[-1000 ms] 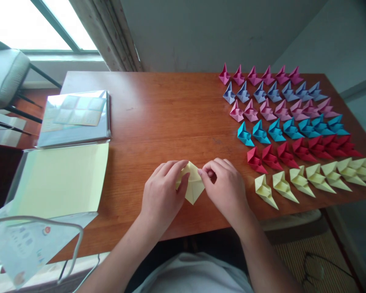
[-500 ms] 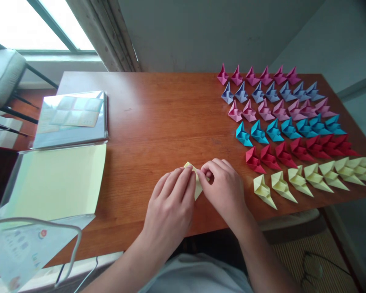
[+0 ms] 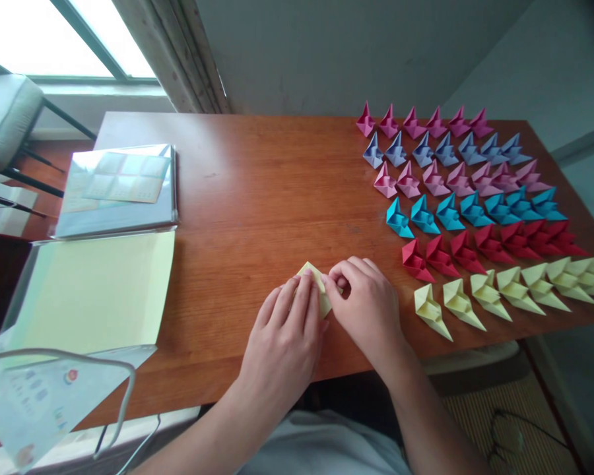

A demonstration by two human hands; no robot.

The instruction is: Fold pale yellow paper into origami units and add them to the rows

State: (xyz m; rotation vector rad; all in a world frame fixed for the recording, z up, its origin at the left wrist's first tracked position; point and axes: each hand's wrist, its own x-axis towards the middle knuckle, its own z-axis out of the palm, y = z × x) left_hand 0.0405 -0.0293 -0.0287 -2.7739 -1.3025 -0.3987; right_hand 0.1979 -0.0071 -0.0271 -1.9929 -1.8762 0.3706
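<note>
A folded piece of pale yellow origami paper point(image 3: 325, 303) lies at the front middle of the table, partly hidden by my fingers. My left hand point(image 3: 288, 326) covers its left part, fingers close together and pressed down on it to hold it. On the opposite side, my right hand point(image 3: 363, 293) pinches the paper's right edge between thumb and index finger, the other fingers curled. Just right of that hand begins a row of folded yellow paper pieces point(image 3: 429, 310).
Further rows of folded paper stand behind: red point(image 3: 416, 260), blue point(image 3: 398, 219), pink point(image 3: 385, 181), lilac point(image 3: 373, 153) and magenta point(image 3: 365, 122). Yellow paper sheets point(image 3: 96, 290) and a clear-wrapped pack point(image 3: 116, 218) lie left. A white cable point(image 3: 126, 396) curves at front left.
The left hand's fingers have shifted slightly on the yellow paper, and more of its top corner shows. The right hand keeps its pinch. The whole view has moved a little.
</note>
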